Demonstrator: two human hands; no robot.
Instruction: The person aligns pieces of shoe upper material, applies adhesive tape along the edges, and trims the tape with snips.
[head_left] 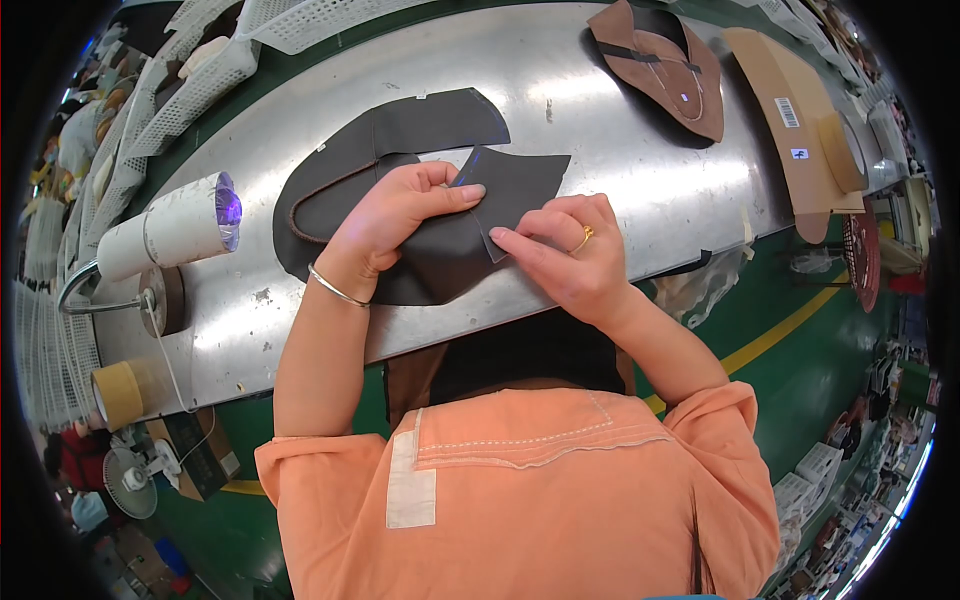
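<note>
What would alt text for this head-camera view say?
A person's left hand and right hand hold dark, leather-like material over a metal table. At left, a white lamp glows purple; at upper right lies a brown piece.

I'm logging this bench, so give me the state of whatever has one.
Left hand: pinching dark sheet.
Right hand: thumb at its lower corner.
Dark sheet: held over larger dark piece.
Lamp: lit, glowing purple.
Brown piece: lying on metal table.
Fan: running or not, unclear.
</note>
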